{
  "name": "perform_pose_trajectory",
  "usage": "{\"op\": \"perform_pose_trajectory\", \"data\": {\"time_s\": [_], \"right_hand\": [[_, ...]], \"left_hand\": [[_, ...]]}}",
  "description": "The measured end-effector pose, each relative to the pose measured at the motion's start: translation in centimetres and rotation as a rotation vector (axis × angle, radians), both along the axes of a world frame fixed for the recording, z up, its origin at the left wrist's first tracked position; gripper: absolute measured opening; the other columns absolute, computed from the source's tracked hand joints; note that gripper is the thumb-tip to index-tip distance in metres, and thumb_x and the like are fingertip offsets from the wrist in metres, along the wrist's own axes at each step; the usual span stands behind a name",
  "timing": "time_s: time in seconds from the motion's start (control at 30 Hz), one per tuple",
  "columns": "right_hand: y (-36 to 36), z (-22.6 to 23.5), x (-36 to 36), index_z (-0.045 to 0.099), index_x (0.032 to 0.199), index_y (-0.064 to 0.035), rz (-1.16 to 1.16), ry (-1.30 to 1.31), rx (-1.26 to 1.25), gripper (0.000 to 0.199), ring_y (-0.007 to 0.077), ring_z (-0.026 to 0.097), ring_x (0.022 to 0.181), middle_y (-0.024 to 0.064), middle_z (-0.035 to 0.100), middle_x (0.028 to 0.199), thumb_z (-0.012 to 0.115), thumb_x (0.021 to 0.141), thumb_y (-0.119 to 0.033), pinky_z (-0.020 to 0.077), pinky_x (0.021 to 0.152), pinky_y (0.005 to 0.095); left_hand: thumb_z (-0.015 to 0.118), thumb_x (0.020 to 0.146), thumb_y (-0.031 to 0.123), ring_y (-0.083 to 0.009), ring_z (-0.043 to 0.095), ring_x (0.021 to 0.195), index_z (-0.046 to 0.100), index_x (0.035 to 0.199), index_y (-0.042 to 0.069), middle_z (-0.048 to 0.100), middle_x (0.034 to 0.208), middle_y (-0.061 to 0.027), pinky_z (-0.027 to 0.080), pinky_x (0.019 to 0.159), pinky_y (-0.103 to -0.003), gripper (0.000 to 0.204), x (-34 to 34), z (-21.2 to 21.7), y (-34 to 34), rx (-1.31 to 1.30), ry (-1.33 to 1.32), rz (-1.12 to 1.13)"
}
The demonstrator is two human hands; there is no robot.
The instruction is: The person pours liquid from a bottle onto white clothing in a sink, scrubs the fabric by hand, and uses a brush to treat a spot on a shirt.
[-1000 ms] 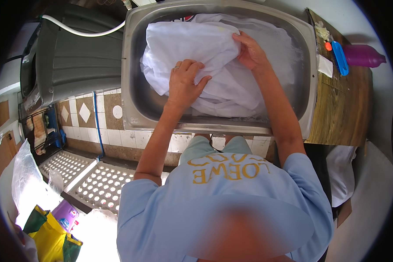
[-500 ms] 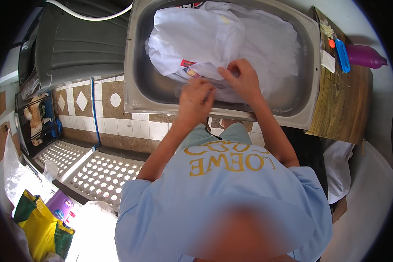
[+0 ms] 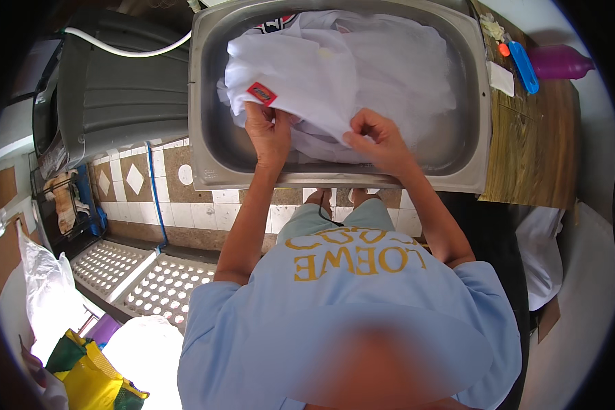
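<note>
The left hand (image 3: 268,131) pinches the near edge of a white garment (image 3: 335,75) just under its red patch (image 3: 260,93); the right hand (image 3: 376,140) clamps the same edge beside it. The garment lies heaped in a steel sink (image 3: 208,164), beside a wooden table (image 3: 533,150).

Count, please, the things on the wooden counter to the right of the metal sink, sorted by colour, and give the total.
Purple: 1, the bottle
Blue: 1, the long flat brush-like item
Orange: 1, the small round piece
White: 1, the square pad
Pale yellowish: 1, the crumpled bit at the far end
Total: 5
</note>
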State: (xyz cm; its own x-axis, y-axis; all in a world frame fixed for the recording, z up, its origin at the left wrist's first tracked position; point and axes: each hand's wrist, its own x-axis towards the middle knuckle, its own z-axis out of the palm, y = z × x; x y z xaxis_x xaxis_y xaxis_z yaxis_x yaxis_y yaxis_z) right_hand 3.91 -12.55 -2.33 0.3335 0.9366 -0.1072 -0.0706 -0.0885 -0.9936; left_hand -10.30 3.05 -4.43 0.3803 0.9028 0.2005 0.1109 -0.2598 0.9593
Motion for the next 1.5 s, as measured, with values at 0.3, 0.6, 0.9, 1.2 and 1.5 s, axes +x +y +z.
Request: {"op": "perform_pose_trajectory", "data": {"time_s": [0.3,0.6,0.9,1.2,1.5], "right_hand": [[5.4,-1.5,3.6,0.062,0.088,-0.0044,-0.203,-0.013,0.031,0.018,0.0045,0.046,0.064,-0.0023,0.055,0.071,0.066,0.090,-0.022,0.0375,0.057,0.0207],[8.9,1.8,2.4,0.058,0.102,-0.0056,-0.398,-0.535,0.355,0.035,0.0171,0.053,0.081,0.0064,0.057,0.095,0.077,0.076,-0.020,0.0432,0.071,0.0291],[8.1,2.5,-2.3,0.061,0.100,-0.0045,-0.208,-0.678,0.388,0.033,0.0289,0.058,0.087,0.0108,0.059,0.091,0.068,0.068,-0.004,0.0464,0.076,0.0337],[3.0,5.9,3.6,0.059,0.097,-0.0002,-0.018,-0.444,0.347,0.029,0.0269,0.058,0.080,0.0103,0.059,0.088,0.058,0.069,0.005,0.0465,0.073,0.0312],[0.0,5.4,8.8,0.061,0.103,-0.0047,0.025,-0.273,0.333,0.029,0.0159,0.055,0.082,0.0031,0.057,0.088,0.072,0.080,-0.019,0.0434,0.074,0.0268]], "left_hand": [[0.066,0.086,0.013,-0.0227,0.055,0.113,0.044,0.132,0.005,0.054,0.126,-0.0075,0.046,0.096,-0.036,0.051,1.8,-0.4,1.8,-1.406,-1.099,-0.488],[0.071,0.082,0.015,-0.0226,0.055,0.114,0.043,0.134,0.006,0.054,0.128,-0.0084,0.046,0.097,-0.037,0.060,1.9,2.1,4.9,-0.318,-0.636,-0.219],[0.076,0.077,0.016,-0.0226,0.055,0.115,0.041,0.137,0.007,0.053,0.130,-0.0092,0.046,0.099,-0.038,0.069,3.8,-1.5,4.4,0.034,-0.172,-0.616],[0.080,0.073,0.016,-0.0230,0.053,0.118,0.038,0.141,0.009,0.052,0.133,-0.0093,0.046,0.101,-0.039,0.080,0.4,-6.7,7.9,-0.313,-0.195,-0.546],[0.068,0.084,0.018,-0.0219,0.052,0.121,0.041,0.139,0.009,0.050,0.134,-0.0095,0.044,0.102,-0.037,0.062,6.8,-0.6,1.3,-0.641,-0.523,-0.513]]}}
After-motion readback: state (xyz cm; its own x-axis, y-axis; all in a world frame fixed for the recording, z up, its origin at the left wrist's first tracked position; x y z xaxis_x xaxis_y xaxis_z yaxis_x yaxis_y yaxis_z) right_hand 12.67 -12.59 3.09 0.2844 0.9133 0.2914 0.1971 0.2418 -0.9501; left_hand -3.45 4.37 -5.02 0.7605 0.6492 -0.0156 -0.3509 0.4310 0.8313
